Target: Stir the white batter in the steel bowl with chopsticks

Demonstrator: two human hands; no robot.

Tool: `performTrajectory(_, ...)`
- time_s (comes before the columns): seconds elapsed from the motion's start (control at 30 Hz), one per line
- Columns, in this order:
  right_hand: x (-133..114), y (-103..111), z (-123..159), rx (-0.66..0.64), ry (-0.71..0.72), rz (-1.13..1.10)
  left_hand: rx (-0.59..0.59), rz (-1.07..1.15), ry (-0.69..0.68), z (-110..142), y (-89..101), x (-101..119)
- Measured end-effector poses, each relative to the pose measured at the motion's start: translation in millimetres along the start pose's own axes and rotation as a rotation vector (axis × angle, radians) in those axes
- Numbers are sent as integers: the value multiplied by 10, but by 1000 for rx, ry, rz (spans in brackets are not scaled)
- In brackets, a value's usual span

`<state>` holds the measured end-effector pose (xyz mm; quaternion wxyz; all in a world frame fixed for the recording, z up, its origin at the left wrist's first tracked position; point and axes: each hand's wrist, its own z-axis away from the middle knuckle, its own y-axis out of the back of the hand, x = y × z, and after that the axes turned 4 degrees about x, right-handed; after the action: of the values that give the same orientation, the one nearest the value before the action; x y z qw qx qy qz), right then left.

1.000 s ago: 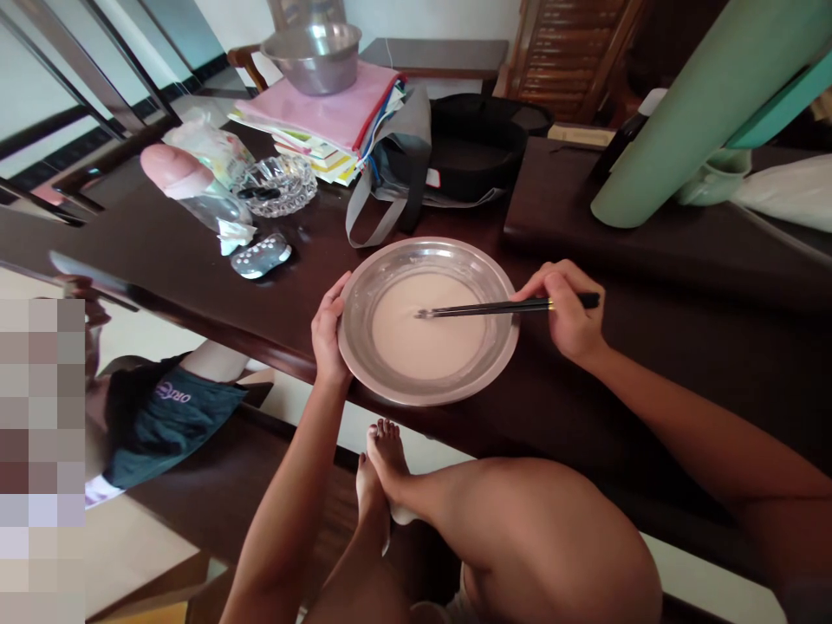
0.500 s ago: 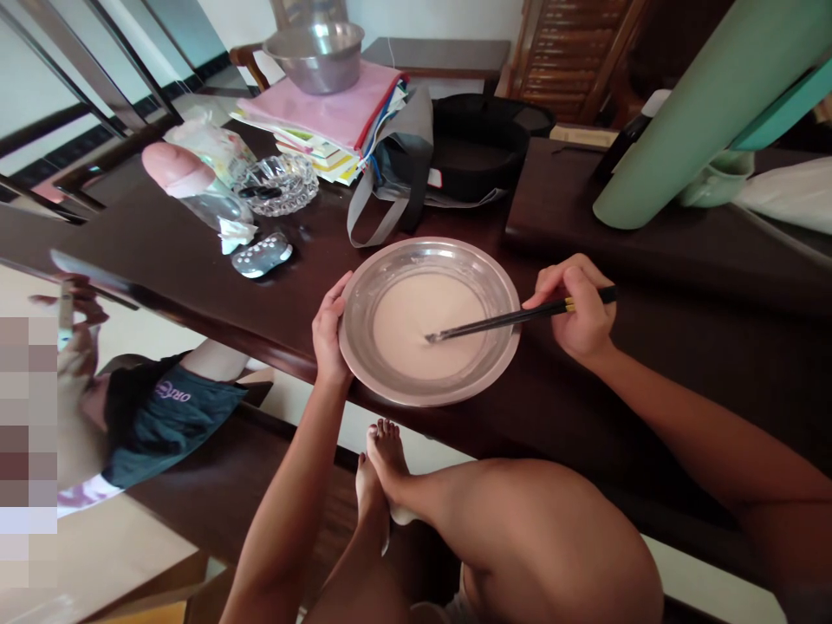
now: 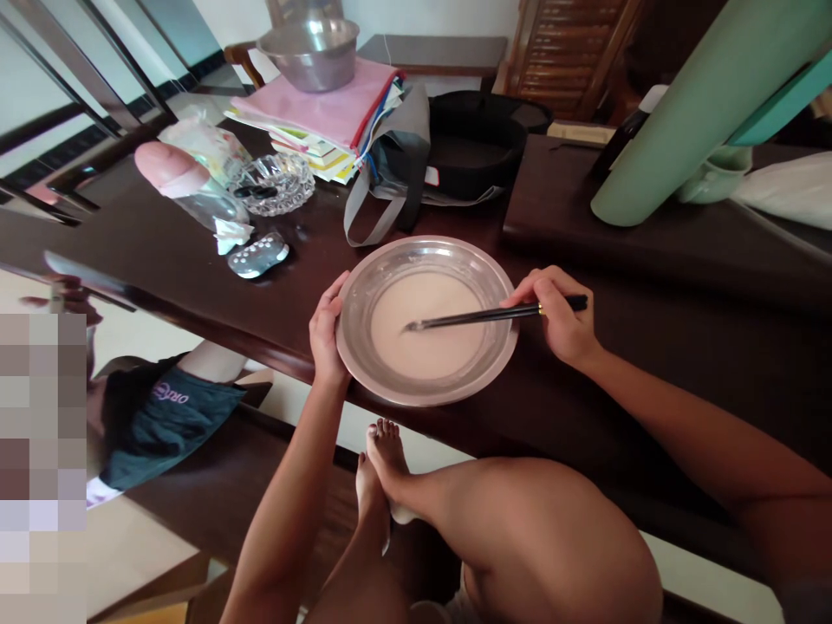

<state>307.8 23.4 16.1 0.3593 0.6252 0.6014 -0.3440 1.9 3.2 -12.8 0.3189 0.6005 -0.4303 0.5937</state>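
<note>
A wide metal bowl stands at the front edge of the dark wooden table, holding a pale beige liquid. My left hand grips the bowl's left rim, its thumb and fingers partly hidden behind the wall. In my right hand is a pair of black chopsticks with a gold band. They slant leftward over the bowl's right rim, and their tips dip into the liquid near its middle.
Behind the bowl are a grey-black bag and a stack of books bearing a metal basin. To the left lie a glass ashtray and a grey remote. A green cylinder leans at right. Another person sits at left.
My right hand has moved left and slightly down, carrying the chopstick tips left through the liquid. My left hand keeps its hold on the bowl.
</note>
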Motion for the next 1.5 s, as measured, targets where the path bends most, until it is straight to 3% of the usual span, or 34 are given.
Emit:
performTrajectory(0.17, 11, 19, -31, 172, 70, -16, -37, -9, -13, -9, 17, -20)
performTrajectory(0.37, -16, 0, 7, -22, 18, 9, -13, 15, -4, -2, 7, -14)
performTrajectory(0.53, -7, 12, -12, 149, 47, -37, -27, -4, -14, 0, 14, -16)
performTrajectory(0.73, -8, 9, -2, -7, 29, -1, -14, 5, -20, -3, 18, -21)
performTrajectory(0.9, 15, 24, -22, 160, 70, -71, -25, 11, -23, 0, 15, -27)
performTrajectory(1.07, -13, 1, -5, 16, -18, -70, -4, 32, -12, -6, 11, -21)
performTrajectory(1.23, -21, 13, -30, 171, 11, -122, -33, 28, -20, -12, 18, -28)
performTrajectory(1.4, -30, 0, -2, 27, -41, -91, -13, 33, -8, -18, 21, -36)
performTrajectory(1.5, -15, 6, -20, 92, 16, -31, -23, 26, -17, -14, 22, -36)
